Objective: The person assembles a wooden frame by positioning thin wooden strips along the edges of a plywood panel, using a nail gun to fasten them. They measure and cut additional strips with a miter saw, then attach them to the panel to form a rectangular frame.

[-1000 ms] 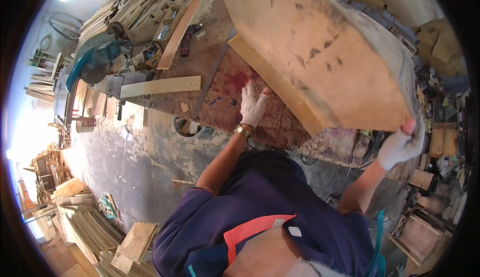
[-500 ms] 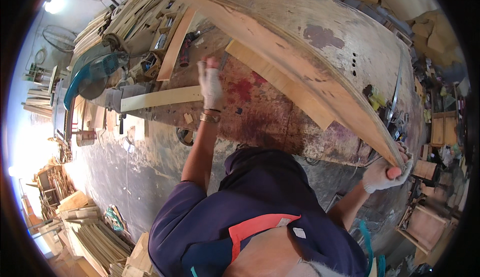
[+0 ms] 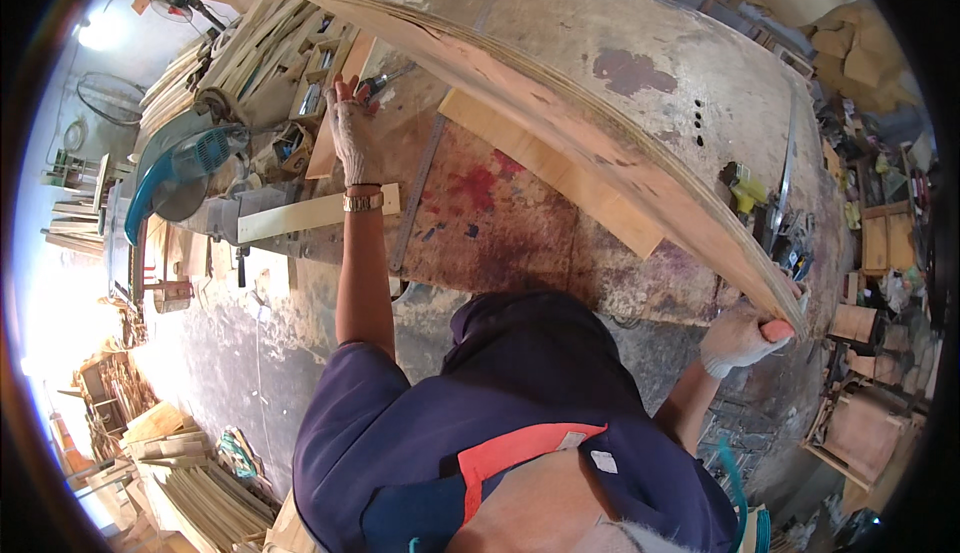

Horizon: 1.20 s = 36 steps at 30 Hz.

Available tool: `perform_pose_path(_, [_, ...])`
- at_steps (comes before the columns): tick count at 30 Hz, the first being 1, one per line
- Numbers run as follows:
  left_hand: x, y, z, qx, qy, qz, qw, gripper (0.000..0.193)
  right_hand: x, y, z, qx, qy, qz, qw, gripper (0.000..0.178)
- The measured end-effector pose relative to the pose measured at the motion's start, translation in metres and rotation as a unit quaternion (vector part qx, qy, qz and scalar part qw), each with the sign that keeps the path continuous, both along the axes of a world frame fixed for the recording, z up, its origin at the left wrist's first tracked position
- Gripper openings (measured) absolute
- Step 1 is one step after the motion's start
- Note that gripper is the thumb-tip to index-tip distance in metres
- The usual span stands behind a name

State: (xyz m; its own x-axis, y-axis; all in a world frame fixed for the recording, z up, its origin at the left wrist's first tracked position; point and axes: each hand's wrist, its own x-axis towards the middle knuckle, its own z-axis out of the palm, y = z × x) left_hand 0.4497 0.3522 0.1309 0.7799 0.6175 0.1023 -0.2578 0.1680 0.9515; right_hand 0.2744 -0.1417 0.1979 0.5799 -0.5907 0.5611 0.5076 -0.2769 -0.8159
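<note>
My right hand (image 3: 743, 341), in a pale fingertip-less glove, is closed around the near right end of a long plywood board (image 3: 600, 138). The board stands on edge and runs diagonally away to the far left. My left hand (image 3: 352, 138), gloved the same way with a watch at the wrist, is raised with its fingers spread and nothing in it. Close to its fingers is a dark-handled tool (image 3: 374, 84), partly hidden. A thin wooden board (image 3: 322, 156) lies beside that hand, and a pale wooden slat (image 3: 300, 219) passes beneath the wrist.
A flat wooden piece (image 3: 560, 173) lies on the stained worktable (image 3: 520, 218) below the plywood. A metal ruler (image 3: 419, 193) lies to its left. At the left stands a teal circular saw (image 3: 185, 168), with stacked wood strips (image 3: 245, 48) behind. A yellow-green item (image 3: 748, 191) sits at the right.
My left hand has moved left and away from me, and its fingers have spread. The ruler shows more fully. The plywood board has shifted slightly left with my right hand still on it.
</note>
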Motion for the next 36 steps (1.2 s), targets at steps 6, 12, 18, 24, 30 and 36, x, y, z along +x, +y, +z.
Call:
perform_pose_path(6, [0.009,-0.008,0.004,0.007,-0.012,-0.002,1.000,0.060,0.005,-0.017,-0.023,-0.052,-0.007,-0.057,0.997,0.028])
perform_pose_path(12, [0.015,0.006,-0.017,-0.013,0.003,-0.010,1.000,0.059,0.023,-0.015,-0.044,-0.157,0.035,-0.142,0.977,0.038])
perform_pose_path(18, [0.007,-0.006,-0.081,0.137,0.185,-0.027,0.973,0.079,0.060,-0.040,-0.043,0.071,0.064,-0.012,0.995,0.045])
perform_pose_path(24, [-0.005,-0.038,-0.171,0.328,0.392,-0.065,0.857,0.101,0.113,-0.040,-0.032,0.123,0.188,-0.102,0.969,0.063])
perform_pose_path(30, [-0.004,-0.093,-0.196,0.353,0.402,-0.197,0.821,0.077,0.106,-0.101,-0.143,0.181,0.332,-0.101,0.920,0.062])
perform_pose_path(36, [-0.019,-0.123,-0.162,0.386,0.433,-0.201,0.789,0.054,0.087,-0.147,-0.265,0.274,0.372,-0.074,0.883,0.056])
